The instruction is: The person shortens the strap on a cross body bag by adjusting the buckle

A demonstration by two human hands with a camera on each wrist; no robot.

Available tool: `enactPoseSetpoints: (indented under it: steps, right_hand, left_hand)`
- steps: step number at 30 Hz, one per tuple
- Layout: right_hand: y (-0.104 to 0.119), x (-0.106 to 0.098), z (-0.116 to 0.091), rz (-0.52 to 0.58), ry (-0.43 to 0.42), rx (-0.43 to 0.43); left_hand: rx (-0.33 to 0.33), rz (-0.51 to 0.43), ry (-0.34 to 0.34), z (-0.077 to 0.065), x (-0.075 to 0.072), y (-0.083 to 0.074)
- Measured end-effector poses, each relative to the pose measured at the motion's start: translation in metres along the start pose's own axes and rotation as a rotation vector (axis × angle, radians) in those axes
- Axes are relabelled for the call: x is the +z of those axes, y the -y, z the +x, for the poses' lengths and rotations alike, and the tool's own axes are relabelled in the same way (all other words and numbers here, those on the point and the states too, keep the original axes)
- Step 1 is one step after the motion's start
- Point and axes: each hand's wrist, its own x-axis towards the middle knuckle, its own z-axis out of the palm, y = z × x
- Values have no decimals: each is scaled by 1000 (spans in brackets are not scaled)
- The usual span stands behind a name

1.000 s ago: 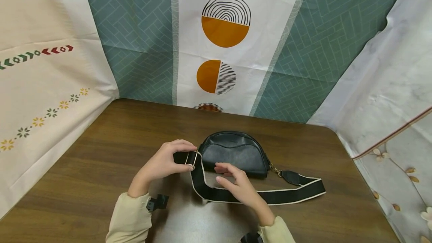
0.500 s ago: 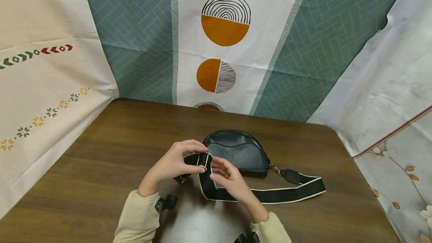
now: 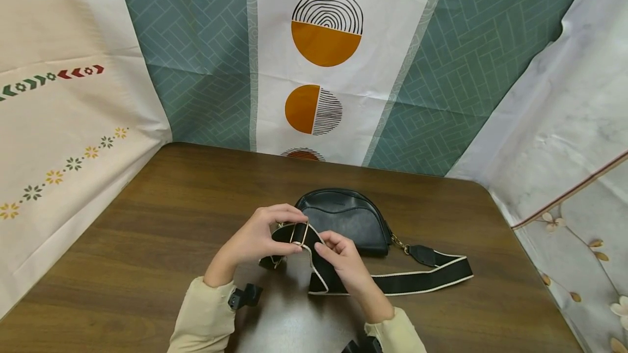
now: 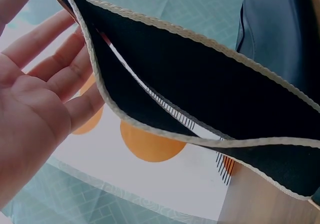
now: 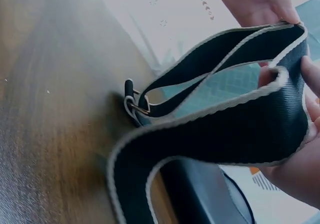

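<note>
A black handbag [image 3: 343,219] with a curved top stands on the table. Its black strap [image 3: 422,283] has white edging and runs from the right-hand chain round the front. My left hand [image 3: 260,236] pinches the strap's gold slide buckle [image 3: 306,234] between thumb and fingers, left of the bag. Just right of the buckle, my right hand [image 3: 349,266] pinches the strap between thumb and fingers. In the left wrist view, the raised strap [image 4: 165,58] gapes into a loop beside the left hand [image 4: 40,93]. A second metal loop [image 5: 140,107] hangs lower on the strap in the right wrist view.
The brown wooden table [image 3: 147,233] extends to both sides of the bag. Patterned cloths hang round it: a green and white one [image 3: 206,70] behind, a cream one [image 3: 73,124] left, a pale floral one [image 3: 564,124] right.
My left hand has moved right, carrying the buckle and strap along. My right hand, previously apart from the buckle end, has taken hold of the strap beside it. The bag has stayed put.
</note>
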Motion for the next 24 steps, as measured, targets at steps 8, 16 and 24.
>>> enactPoseSetpoints:
  steps: [8,16,24]
  right_hand:
    - [5,-15,-3,-73,84,-26]
    - [9,-26,-5,-48,188,63]
    - [8,-25,-6,41,142,50]
  left_hand:
    - [-26,31,57,-1,2,-3]
    - [-16,103,103,2,11,-6]
    - [-2,140,101,4,16,-9]
